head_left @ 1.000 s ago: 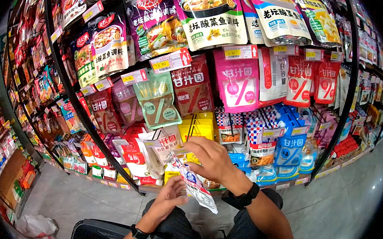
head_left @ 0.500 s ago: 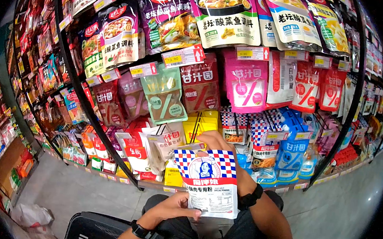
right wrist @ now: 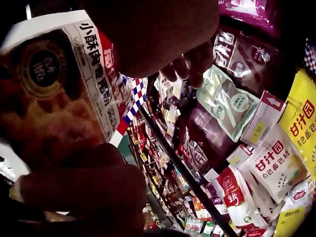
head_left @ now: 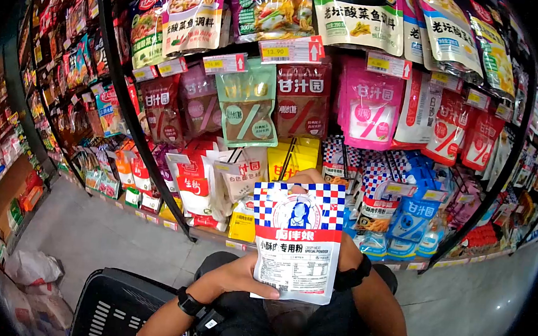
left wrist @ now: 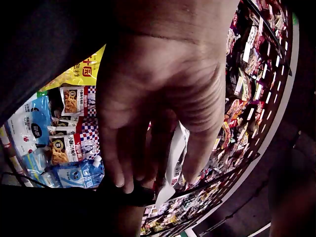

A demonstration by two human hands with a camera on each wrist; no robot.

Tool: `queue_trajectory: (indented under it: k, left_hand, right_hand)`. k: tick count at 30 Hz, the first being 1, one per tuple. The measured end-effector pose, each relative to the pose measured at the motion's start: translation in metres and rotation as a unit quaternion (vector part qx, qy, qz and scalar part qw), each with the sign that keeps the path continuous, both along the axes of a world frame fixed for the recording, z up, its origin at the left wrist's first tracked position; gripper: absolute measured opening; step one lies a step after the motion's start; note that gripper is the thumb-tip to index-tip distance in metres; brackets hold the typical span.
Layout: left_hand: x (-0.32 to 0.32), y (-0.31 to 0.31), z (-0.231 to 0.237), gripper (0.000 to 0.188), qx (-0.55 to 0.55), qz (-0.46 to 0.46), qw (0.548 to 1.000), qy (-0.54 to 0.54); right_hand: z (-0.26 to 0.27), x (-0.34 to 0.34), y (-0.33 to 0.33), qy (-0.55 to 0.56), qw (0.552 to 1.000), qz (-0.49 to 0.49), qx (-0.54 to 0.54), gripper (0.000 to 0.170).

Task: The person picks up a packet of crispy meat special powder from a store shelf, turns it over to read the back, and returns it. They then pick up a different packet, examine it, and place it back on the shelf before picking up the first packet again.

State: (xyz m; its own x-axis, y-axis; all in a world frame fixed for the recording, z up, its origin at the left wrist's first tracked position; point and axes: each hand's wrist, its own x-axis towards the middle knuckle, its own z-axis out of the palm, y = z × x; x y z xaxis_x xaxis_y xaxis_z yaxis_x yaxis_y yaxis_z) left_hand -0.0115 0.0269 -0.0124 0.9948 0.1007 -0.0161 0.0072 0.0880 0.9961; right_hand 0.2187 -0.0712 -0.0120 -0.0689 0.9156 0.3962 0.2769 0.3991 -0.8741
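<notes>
Held upright in front of the body is a white powder packet (head_left: 297,252) with a blue, red and white checked top. My left hand (head_left: 241,279) grips its lower left corner, thumb across the front and fingers behind. In the left wrist view, a white packet edge (left wrist: 174,165) stands between thumb and fingers. My right hand (head_left: 306,177) is mostly hidden behind the packet, its knuckles showing over the top edge. From the right wrist, the packet's picture side (right wrist: 44,98) appears, and the loosely bent right fingers (right wrist: 190,69) hang past its checked end.
Ahead, a shelf rack with a black post (head_left: 128,106) holds hanging bags, among them a green pouch (head_left: 243,109), a yellow bag (head_left: 282,159) and similar checked packets (head_left: 377,195). A black basket (head_left: 103,313) stands at lower left. A white plastic bag (head_left: 33,267) lies on the floor.
The packet was tilted edge-on between both hands, then turned with its printed front facing up at me. The left hand took hold of its lower corner. The view shifted slightly.
</notes>
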Motion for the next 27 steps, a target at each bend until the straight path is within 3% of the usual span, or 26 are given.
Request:
queue_trajectory:
  k: [2, 6, 8, 9, 11, 12, 27]
  left_hand:
    - [0.000, 0.001, -0.001, 0.078, -0.006, -0.012, 1.000, -0.008]
    - [0.002, -0.001, 0.003, 0.074, 0.000, -0.023, 0.999, -0.028]
    - [0.004, -0.002, 0.005, 0.076, -0.064, -0.090, 0.994, -0.004]
    - [0.005, -0.004, 0.004, 0.076, -0.065, -0.087, 0.994, -0.007]
    - [0.007, -0.010, 0.002, 0.066, 0.063, -0.083, 0.994, -0.032]
    - [0.009, -0.011, -0.001, 0.059, 0.074, -0.078, 0.993, -0.054]
    - [0.006, -0.008, -0.004, 0.057, 0.070, 0.018, 0.994, -0.082]
  right_hand:
    - [-0.009, -0.001, -0.002, 0.030, 0.999, 0.011, -0.025, 0.042]
    - [-0.015, -0.002, -0.002, 0.052, 0.998, 0.011, -0.044, 0.041]
    - [-0.015, -0.002, -0.002, 0.057, 0.997, 0.006, -0.047, 0.041]
    - [-0.016, -0.002, 0.000, 0.060, 0.997, 0.003, -0.048, 0.041]
    - [-0.015, -0.001, 0.002, 0.062, 0.997, -0.002, -0.050, 0.041]
    - [-0.016, -0.001, 0.001, 0.065, 0.997, -0.006, -0.051, 0.041]
    - [-0.026, 0.002, 0.000, 0.087, 0.994, -0.019, -0.069, 0.040]
